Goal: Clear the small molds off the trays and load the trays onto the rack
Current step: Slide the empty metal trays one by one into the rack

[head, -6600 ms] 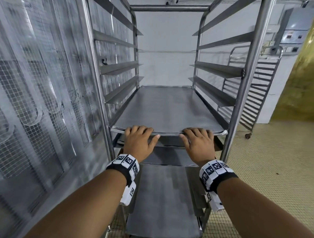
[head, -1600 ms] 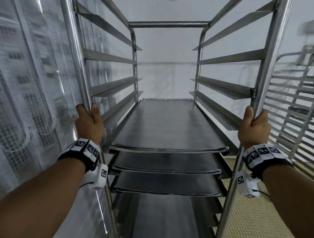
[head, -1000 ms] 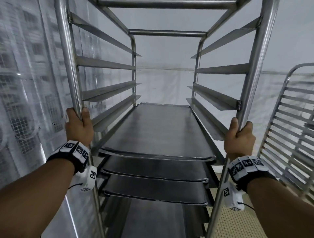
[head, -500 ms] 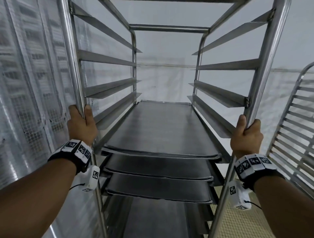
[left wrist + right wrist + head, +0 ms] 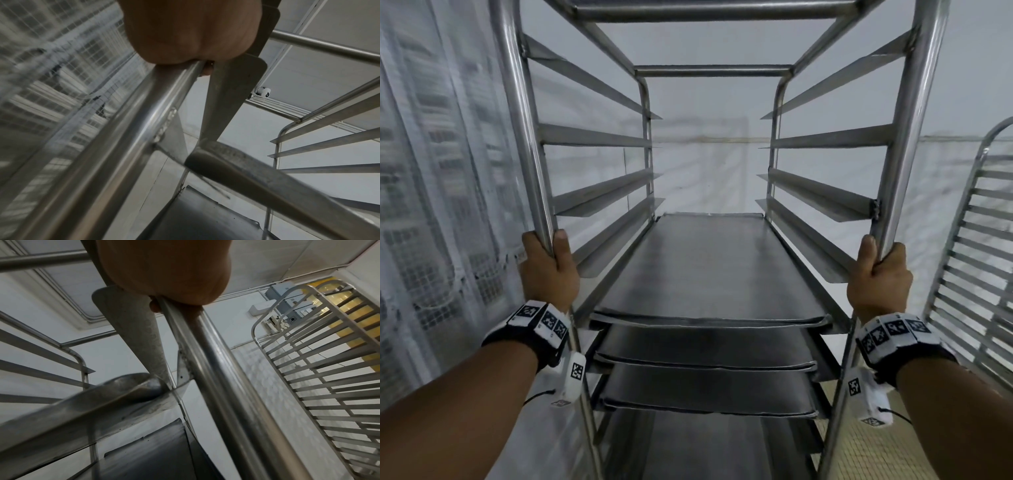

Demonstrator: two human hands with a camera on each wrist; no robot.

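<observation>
Gripping the two front uprights of a steel tray rack [image 5: 709,73], a person stands squarely before its open face. The left hand [image 5: 549,270] is wrapped around the left post, fingers and thumb curled tight to the tube; the right hand [image 5: 878,274] is clamped the same way on the right post, as the wrist views confirm.

Three flat metal trays [image 5: 709,270] are plainly seated on the runners, stacked one level above another at about wrist height and below; a further dark surface lower down may be a fourth, though the frame cuts it off. No small molds are visible on any tray. Four pairs of empty runners [image 5: 825,198] stand above the top tray. A second, empty rack [image 5: 972,260] stands just beside the right post, and a mesh-patterned curtain [image 5: 438,205] hangs on the left.

Judging by the welded tube frame, the rack looks heavy and rigid; the smooth round posts could be slippery, so a full wrap at mid height seems the soundest hold. The thin trays look stiff, light, and liable to slide on their runners if the rack is jolted.
</observation>
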